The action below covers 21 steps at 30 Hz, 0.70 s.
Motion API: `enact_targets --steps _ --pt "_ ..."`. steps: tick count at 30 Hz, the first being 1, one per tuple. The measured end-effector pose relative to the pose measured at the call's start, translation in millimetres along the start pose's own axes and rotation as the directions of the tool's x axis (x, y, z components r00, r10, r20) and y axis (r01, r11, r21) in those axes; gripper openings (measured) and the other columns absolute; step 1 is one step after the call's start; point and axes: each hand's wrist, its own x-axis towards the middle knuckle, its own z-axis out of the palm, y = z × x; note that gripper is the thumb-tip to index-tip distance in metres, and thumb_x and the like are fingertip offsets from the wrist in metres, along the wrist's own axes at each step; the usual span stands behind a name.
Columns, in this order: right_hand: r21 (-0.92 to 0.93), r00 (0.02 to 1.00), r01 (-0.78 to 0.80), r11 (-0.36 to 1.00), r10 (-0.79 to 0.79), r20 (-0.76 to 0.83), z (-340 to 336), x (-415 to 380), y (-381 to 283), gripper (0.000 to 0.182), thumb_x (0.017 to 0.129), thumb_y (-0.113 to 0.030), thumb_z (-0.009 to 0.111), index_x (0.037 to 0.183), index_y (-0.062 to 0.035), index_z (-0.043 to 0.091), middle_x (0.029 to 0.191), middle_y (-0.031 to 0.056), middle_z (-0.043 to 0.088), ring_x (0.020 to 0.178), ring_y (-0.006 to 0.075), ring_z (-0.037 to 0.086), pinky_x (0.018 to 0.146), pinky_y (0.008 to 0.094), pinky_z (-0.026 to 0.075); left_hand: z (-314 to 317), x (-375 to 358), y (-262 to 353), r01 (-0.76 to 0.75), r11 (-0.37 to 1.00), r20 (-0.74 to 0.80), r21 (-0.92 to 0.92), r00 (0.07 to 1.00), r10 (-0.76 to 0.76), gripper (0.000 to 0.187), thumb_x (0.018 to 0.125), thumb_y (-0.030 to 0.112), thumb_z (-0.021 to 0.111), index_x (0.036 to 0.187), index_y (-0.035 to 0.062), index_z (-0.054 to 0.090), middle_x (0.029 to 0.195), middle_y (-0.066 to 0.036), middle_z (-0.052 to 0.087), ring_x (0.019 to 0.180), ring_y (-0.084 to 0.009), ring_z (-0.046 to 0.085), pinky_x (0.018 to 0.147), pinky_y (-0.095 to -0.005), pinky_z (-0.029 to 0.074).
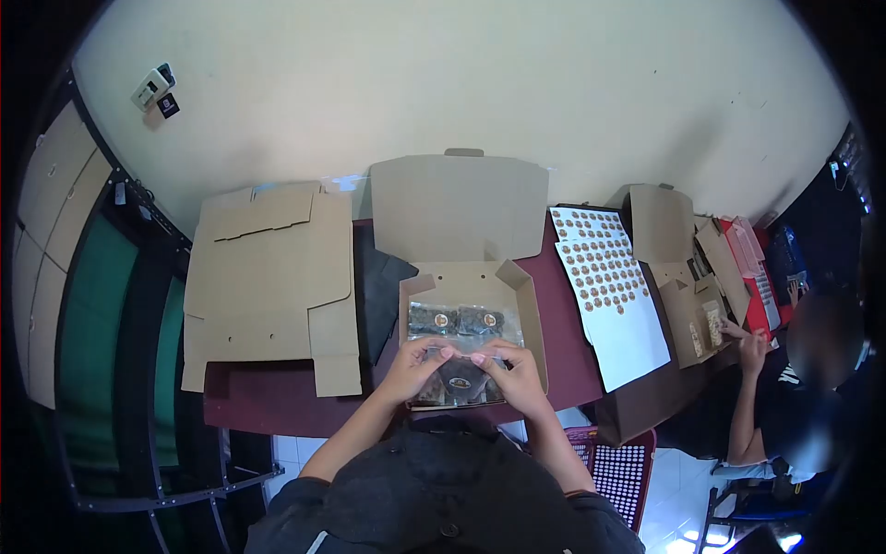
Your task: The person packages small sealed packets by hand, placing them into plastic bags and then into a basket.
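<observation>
An open cardboard box [533, 319] stands in front of me, its lid raised toward the wall. Inside, at the back, lie two clear packets of dark contents with round stickers, a left packet [429, 320] and a right packet [481, 321]. Over the box's front half, my left hand [418, 367] and my right hand [511, 372] pinch the top edge of another clear stickered packet [461, 379] between thumbs and fingers. That packet hangs toward me, above more clear packets partly hidden under it.
Flattened cardboard [268, 286] lies at left. Sticker sheets [614, 295] are right of the box. Further right, a person [752, 406] reaches into a smaller box [683, 319]. A purple basket [620, 475] stands below the table [277, 406].
</observation>
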Motion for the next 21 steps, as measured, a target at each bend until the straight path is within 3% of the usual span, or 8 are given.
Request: enact_targets --steps 6,8,10,11,12,14,18,21 --pt "0.071 0.988 -0.045 0.996 0.034 0.150 -11 0 11 0.027 0.092 -0.022 0.050 0.096 0.0012 0.065 0.088 0.0072 0.058 0.082 0.0145 0.053 0.077 0.0276 0.042 -14 2 1 -0.012 0.999 0.148 0.035 0.989 0.006 0.034 0.095 0.029 0.043 0.093 0.0024 0.064 0.091 -0.005 0.062 0.088 -0.0126 0.056 0.082 -0.0261 0.042" --pt "0.080 0.985 -0.074 0.994 0.060 0.164 -15 0 15 0.030 0.094 -0.023 0.046 0.102 0.0007 0.063 0.093 0.0068 0.058 0.089 0.0136 0.052 0.083 0.0273 0.040 -11 6 -1 -0.048 0.999 0.187 0.004 0.981 0.046 0.035 0.096 0.030 0.039 0.101 0.0030 0.062 0.095 -0.005 0.061 0.093 -0.0120 0.054 0.084 -0.0262 0.041" --pt "0.053 0.994 -0.107 0.993 0.105 0.029 -16 3 12 0.031 0.095 -0.020 0.043 0.103 0.0021 0.063 0.093 0.0096 0.062 0.086 0.0155 0.058 0.081 0.0276 0.043 -3 9 0 -0.027 0.995 -0.090 -0.095 0.996 0.019 0.031 0.096 0.026 0.041 0.112 0.0041 0.055 0.106 -0.006 0.058 0.097 -0.0125 0.053 0.087 -0.0270 0.040" --pt "0.090 0.990 -0.133 0.987 0.137 -0.041 -16 5 13 0.032 0.095 -0.021 0.043 0.103 0.0031 0.063 0.096 0.0107 0.063 0.089 0.0151 0.058 0.084 0.0274 0.043 -7 11 -10 -0.083 0.993 -0.117 -0.088 0.990 0.072 0.033 0.094 0.022 0.047 0.122 0.0052 0.046 0.114 -0.006 0.054 0.101 -0.0131 0.051 0.089 -0.0280 0.039" --pt "0.080 0.993 -0.108 0.991 0.112 -0.039 -15 6 16 0.032 0.095 -0.021 0.043 0.103 0.0031 0.063 0.096 0.0107 0.063 0.089 0.0151 0.058 0.084 0.0274 0.043 -6 10 -13 -0.109 0.991 -0.119 -0.083 0.988 0.099 0.033 0.094 0.022 0.047 0.122 0.0052 0.046 0.114 -0.006 0.054 0.101 -0.0131 0.051 0.089 -0.0280 0.039" --pt "0.066 0.966 -0.086 0.994 0.100 -0.240 -10 10 30 0.032 0.095 -0.021 0.045 0.104 0.0049 0.062 0.097 0.0118 0.063 0.092 0.0165 0.058 0.086 0.0283 0.043 -6 10 -21 -0.063 0.998 -0.117 -0.027 0.991 0.060 0.038 0.090 0.020 0.054 0.123 0.0049 0.044 0.115 -0.005 0.053 0.103 -0.0140 0.051 0.091 -0.0300 0.039" --pt "-0.180 0.972 0.086 0.980 -0.122 -0.199 12 13 15 0.029 0.091 -0.016 0.051 0.114 -0.0002 0.059 0.101 0.0120 0.061 0.099 0.0195 0.055 0.087 0.0290 0.041 23 4 -21 -0.102 0.994 -0.014 0.032 0.995 0.102 0.052 0.085 0.021 0.062 0.129 0.0058 0.040 0.126 -0.010 0.043 0.119 -0.0190 0.041 0.098 -0.0348 0.035" --pt "-0.096 0.961 0.132 0.987 -0.151 -0.230 29 16 29 0.029 0.089 -0.013 0.053 0.115 -0.0030 0.059 0.099 0.0097 0.058 0.096 0.0185 0.054 0.086 0.0278 0.040 32 3 -31 -0.136 0.978 -0.064 0.159 0.987 0.148 0.056 0.084 0.021 0.063 0.131 0.0050 0.038 0.129 -0.011 0.039 0.122 -0.0204 0.037 0.100 -0.0366 0.033"
